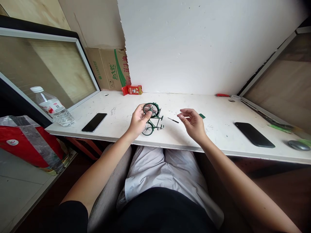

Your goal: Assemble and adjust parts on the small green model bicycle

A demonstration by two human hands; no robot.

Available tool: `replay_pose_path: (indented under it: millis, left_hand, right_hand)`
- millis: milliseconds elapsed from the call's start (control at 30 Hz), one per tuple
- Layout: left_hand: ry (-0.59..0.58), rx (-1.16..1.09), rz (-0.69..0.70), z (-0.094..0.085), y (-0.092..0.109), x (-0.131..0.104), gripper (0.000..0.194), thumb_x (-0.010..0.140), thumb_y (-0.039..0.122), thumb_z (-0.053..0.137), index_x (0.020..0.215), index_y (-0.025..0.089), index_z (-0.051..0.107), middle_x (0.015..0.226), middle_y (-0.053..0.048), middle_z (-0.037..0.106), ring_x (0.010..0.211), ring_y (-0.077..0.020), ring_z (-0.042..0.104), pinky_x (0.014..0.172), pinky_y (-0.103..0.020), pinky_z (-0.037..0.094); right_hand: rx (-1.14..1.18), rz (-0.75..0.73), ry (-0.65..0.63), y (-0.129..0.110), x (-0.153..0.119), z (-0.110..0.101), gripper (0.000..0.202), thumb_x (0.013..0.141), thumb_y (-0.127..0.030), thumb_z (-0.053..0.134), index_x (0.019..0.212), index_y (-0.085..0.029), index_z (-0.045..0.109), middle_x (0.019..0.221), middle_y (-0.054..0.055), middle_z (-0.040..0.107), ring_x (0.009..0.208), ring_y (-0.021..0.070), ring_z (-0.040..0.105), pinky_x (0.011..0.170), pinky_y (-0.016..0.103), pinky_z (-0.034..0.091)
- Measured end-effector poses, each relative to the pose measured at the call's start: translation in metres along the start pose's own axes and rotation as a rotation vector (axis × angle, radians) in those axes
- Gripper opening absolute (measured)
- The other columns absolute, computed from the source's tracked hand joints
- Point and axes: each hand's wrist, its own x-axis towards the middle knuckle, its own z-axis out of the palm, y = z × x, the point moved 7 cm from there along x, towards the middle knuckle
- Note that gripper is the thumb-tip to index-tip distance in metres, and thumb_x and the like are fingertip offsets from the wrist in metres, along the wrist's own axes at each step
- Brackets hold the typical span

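Upright on end above the white table, a green miniature bicycle (pixel 157 117) is gripped by my left hand (pixel 141 121). The thumb presses on its upper wheel (pixel 151 110), and the lower wheel (pixel 147 128) hangs near the table's front edge. To the right, my right hand (pixel 193 123) is raised with thumb and fingertips brought together, apart from the bicycle. Whatever small thing may be between those fingertips is too small to make out. Between the hands lies a small dark screwdriver (pixel 173 120). A flat green part (pixel 202 116) rests just behind my right hand.
A black phone (pixel 94 122) and a water bottle (pixel 53 106) are on the left. At the back stand a small red box (pixel 134 90) and a cardboard carton (pixel 108 69). Toward the right lie a dark phone-like slab (pixel 254 134), a computer mouse (pixel 298 145) and a red object (pixel 223 95).
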Motion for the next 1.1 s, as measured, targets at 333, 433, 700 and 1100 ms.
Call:
replay_pose_path:
  millis: [333,433,700,1100]
  left_hand:
    - [-0.239,-0.637,-0.739,0.039,-0.041,-0.036,0.038,0.088,0.018,0.078,0.125,0.021,0.07,0.102,-0.007,0.072,0.092,-0.0217,0.072,0.093,-0.043,0.057]
    - [-0.375,-0.638,-0.769,0.051,-0.039,-0.045,0.033,0.089,0.021,0.077,0.122,0.017,0.07,0.096,-0.009,0.071,0.084,-0.0217,0.071,0.086,-0.042,0.058]
    - [-0.555,-0.591,-0.81,0.056,-0.043,-0.053,0.036,0.088,0.032,0.081,0.12,0.019,0.072,0.098,-0.009,0.073,0.083,-0.0239,0.074,0.082,-0.04,0.058]
    - [-0.404,-0.389,-0.755,0.037,-0.043,-0.039,0.044,0.076,0.036,0.096,0.112,0.023,0.074,0.109,-0.009,0.075,0.102,-0.0234,0.073,0.095,-0.041,0.056]
  right_hand:
    - [0.014,-0.247,-0.384,-0.044,0.006,0.046,0.053,0.1,-0.046,0.07,0.15,-0.033,0.058,0.156,0.011,0.058,0.142,0.0292,0.057,0.111,0.049,0.054]
    - [0.044,-0.28,-0.57,-0.061,0.008,0.054,0.037,0.1,-0.047,0.07,0.133,-0.03,0.073,0.138,0.011,0.071,0.13,0.0284,0.065,0.11,0.049,0.054]
    - [0.078,-0.165,-0.665,-0.061,0.007,0.055,0.034,0.098,-0.055,0.071,0.11,-0.026,0.084,0.102,0.009,0.081,0.096,0.0239,0.073,0.09,0.039,0.059]
    - [0.271,-0.043,-0.394,-0.054,0.001,0.052,0.04,0.091,-0.06,0.078,0.087,-0.021,0.075,0.083,0.006,0.076,0.075,0.0197,0.07,0.073,0.036,0.059]
